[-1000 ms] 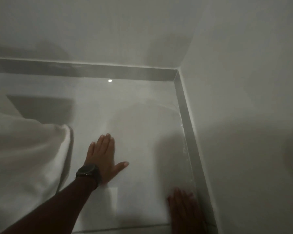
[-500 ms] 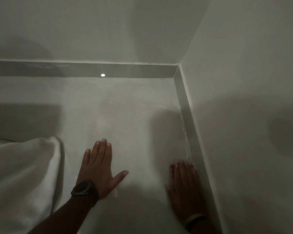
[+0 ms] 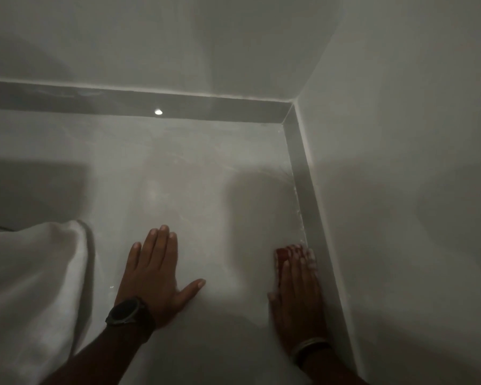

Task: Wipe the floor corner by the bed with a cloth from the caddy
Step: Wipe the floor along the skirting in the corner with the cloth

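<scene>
The floor corner is pale tile, where two grey skirting strips meet under white walls. My left hand, with a black watch on the wrist, lies flat on the tile, fingers spread and nothing in it. My right hand presses flat on the floor right beside the right skirting, well short of the corner. A small red piece of cloth peeks out from under its fingertips; the rest of the cloth is hidden beneath the hand. The caddy is out of view.
White bed linen hangs down to the floor at the left, close to my left hand. The right skirting has pale specks along its lower edge. A small bright light reflection shows on the back skirting.
My right hand has slid forward along the right skirting, and the red cloth now shows under its fingertips. My left hand stays planted on the tile.
</scene>
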